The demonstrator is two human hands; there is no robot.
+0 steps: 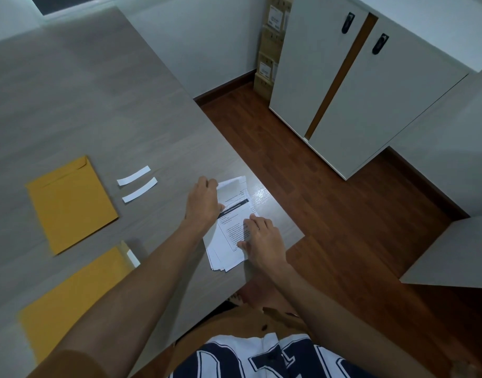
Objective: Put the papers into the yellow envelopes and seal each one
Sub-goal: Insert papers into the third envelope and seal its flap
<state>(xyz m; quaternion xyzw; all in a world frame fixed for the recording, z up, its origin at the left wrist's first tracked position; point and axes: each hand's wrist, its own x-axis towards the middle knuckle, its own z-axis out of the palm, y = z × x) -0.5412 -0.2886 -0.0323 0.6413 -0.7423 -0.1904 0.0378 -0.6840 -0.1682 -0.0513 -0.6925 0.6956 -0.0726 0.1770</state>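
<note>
Papers (229, 236): one loose stack, sheet count not discernible, lying near the right edge of the bench (98, 105); thin, light, floppy, liable to fan or slide, best taken by an edge or corner with the other hand steadying. Left hand (203, 203): fingers curled at the stack's far left edge, apparently lifting the top sheets. Right hand (261, 238): fingers fairly straight, pressing flat on the printed page. Yellow envelopes: two, well left of the stack; far envelope (70, 203) flat, near envelope (70, 296) with flap open. White strips (137, 184): two, lying between the far envelope and the papers.
</note>
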